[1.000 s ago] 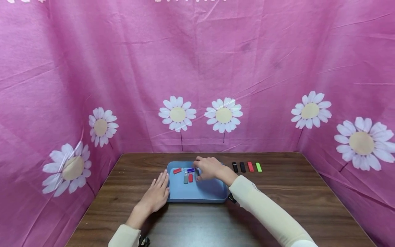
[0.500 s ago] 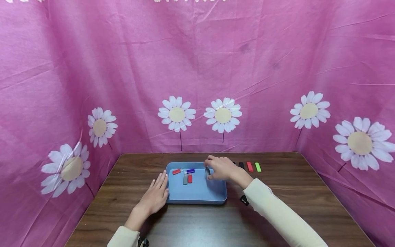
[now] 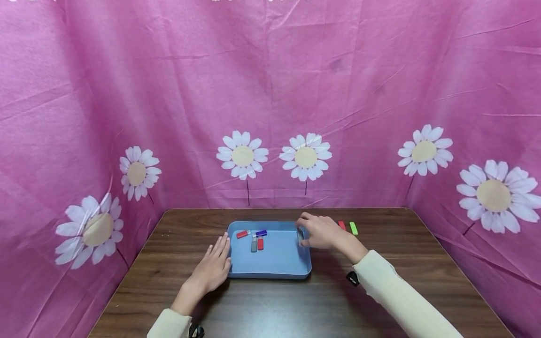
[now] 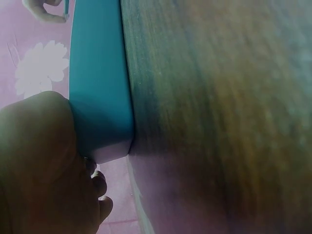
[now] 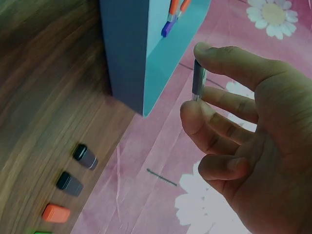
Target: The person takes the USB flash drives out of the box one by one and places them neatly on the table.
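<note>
A grey USB flash drive [image 5: 198, 80] with a silver plug is pinched between the thumb and fingertips of my right hand [image 3: 323, 233], held up over the right side of the blue tray [image 3: 270, 275]. My left hand [image 3: 212, 268] rests along the tray's left wall with its fingers extended. Inside the tray lie a red flash drive [image 3: 242, 234], a blue one [image 3: 261, 233], a grey one [image 3: 254, 245] and a second red one [image 3: 260, 243], grouped towards the back left.
Right of the tray, two black flash drives [image 5: 85, 156], a red one [image 3: 342, 226] and a bright green one [image 3: 353, 228] stand in a row on the wooden table [image 3: 262, 305]. The right hand blocks the black ones in the head view. Pink flowered cloth [image 3: 270, 94] surrounds the table.
My right hand has moved right with the grey flash drive, from the middle of the tray to its right side, and now covers the black flash drives. The left hand stays put.
</note>
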`<state>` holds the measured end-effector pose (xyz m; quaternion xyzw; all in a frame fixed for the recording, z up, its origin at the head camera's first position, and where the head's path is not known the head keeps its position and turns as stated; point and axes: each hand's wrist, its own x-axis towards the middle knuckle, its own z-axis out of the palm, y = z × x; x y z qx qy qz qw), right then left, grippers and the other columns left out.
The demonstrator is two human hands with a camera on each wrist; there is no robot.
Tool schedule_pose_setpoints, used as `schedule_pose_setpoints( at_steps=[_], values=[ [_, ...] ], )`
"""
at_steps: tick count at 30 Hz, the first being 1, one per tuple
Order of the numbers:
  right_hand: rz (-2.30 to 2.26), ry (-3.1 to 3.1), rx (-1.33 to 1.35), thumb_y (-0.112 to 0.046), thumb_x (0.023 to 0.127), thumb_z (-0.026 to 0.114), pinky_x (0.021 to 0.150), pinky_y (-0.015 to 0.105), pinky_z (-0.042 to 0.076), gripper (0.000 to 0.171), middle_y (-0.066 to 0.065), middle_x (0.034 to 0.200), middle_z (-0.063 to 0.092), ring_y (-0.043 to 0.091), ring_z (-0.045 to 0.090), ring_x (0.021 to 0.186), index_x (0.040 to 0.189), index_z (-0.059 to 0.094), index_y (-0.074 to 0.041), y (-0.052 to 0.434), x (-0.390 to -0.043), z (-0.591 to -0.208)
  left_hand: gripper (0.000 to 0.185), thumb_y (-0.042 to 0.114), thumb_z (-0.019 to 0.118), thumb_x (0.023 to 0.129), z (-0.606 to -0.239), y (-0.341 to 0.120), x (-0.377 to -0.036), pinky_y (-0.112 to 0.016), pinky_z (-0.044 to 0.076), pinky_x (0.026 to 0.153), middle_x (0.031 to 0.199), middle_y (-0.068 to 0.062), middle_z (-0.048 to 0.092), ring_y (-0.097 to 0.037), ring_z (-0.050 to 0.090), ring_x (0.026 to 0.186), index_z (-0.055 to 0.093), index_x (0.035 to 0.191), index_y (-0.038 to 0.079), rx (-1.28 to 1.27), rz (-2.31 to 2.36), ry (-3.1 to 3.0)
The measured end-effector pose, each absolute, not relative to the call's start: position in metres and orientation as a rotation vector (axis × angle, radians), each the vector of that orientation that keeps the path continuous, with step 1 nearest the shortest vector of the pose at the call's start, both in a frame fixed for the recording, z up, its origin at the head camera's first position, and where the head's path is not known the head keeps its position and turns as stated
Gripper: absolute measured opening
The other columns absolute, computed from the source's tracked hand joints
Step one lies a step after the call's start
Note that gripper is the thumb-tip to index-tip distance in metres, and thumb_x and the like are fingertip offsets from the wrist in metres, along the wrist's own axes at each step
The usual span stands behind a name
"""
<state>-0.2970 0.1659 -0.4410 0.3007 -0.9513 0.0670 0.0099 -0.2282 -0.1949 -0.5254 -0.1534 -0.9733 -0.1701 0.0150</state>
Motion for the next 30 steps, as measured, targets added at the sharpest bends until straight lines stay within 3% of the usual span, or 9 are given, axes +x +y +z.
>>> schedule_pose_setpoints(
  at_steps=[16,22,30],
  values=[
    [0.259,-2.916,0.860,-0.034,0.085,0.089,0.056,0.024,0.041,0.046,-0.002,0.114,0.065,0.004,0.057,0.073,0.125,0.074,-0.017,0.216,-0.281,-0.456,0.060,0.020,0.046,0.112,-0.523,-0.194,-0.223,-0.063,0.024,0.131,0.176,-0.023,0.024,-0.043,0.025,0.163,0.031,0.163,-0.009,-0.479,-0.543,-3.016],
    [0.255,-2.909,0.837,-0.033,0.083,0.091,0.058,0.027,0.045,0.049,0.000,0.117,0.067,0.006,0.055,0.069,0.125,0.075,-0.015,0.231,-0.276,-0.463,0.061,0.023,0.046,0.112,-0.532,-0.197,-0.226,-0.067,0.025,0.129,0.175,-0.024,0.026,-0.045,0.026,0.162,0.032,0.163,-0.009,-0.493,-0.591,-2.968],
    [0.287,-2.966,0.768,-0.035,0.085,0.090,0.060,0.031,0.049,0.047,-0.001,0.119,0.067,0.007,0.060,0.084,0.126,0.075,-0.016,0.244,-0.273,-0.469,0.062,0.027,0.046,0.113,-0.537,-0.199,-0.229,-0.064,0.025,0.130,0.176,-0.021,0.024,-0.042,0.026,0.163,0.031,0.164,-0.006,-0.495,-0.535,-2.966]
  ],
)
